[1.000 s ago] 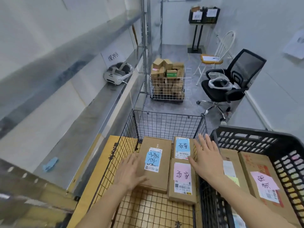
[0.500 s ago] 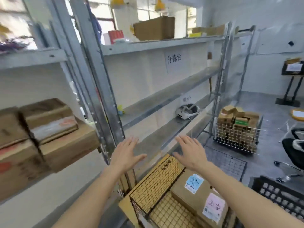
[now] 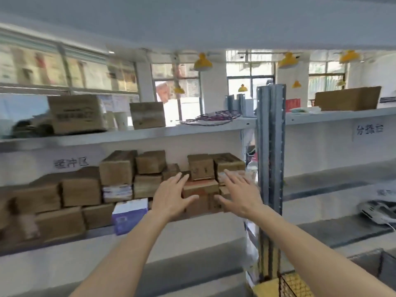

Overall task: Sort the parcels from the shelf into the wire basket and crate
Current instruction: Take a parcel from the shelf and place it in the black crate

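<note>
Many brown cardboard parcels are stacked on the middle shelf of a metal rack. Both my arms reach toward the stack. My left hand is spread with straight fingers in front of a reddish-topped parcel. My right hand is spread on that parcel's other side. Neither hand holds anything. A corner of the wire basket shows at the bottom right. The crate is out of view.
A grey steel upright stands just right of my right hand. A purple-and-white box lies left of my left hand. Larger cartons sit on the top shelf. A white headset rests on the right bay's shelf.
The view swung up and left from the basket and crate to the parcel shelf. Both hands left the parcels in the basket and rose toward the stack, fingers spread.
</note>
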Tool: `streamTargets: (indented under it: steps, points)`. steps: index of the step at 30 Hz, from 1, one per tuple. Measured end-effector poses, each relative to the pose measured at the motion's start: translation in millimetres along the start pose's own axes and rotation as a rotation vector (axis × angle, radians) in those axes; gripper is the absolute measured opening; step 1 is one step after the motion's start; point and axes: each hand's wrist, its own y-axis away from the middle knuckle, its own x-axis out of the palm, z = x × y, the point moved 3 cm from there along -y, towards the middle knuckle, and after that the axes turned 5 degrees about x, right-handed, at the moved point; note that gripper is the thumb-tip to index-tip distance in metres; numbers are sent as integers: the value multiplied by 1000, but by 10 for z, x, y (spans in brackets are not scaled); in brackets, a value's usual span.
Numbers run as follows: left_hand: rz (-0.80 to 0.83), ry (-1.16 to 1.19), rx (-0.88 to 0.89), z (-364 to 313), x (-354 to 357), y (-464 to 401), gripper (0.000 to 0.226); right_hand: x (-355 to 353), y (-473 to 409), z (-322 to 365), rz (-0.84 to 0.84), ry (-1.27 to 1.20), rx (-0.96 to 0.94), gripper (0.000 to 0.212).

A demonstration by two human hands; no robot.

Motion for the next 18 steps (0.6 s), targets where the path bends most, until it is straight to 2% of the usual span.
streamTargets:
  steps: [6,8,18]
  points:
    - [19,-82,-266,1394,-981,1408,103,-126,127,1886,32,-83,-153,80]
    - [-4,-80,-365,1762,-1312,1918,99,-179,238,2462,55,-122,-205,83]
    - [-77,-109,-660,2921,-2510,4074,95,-241,892,4819,168,-288,-381,84]
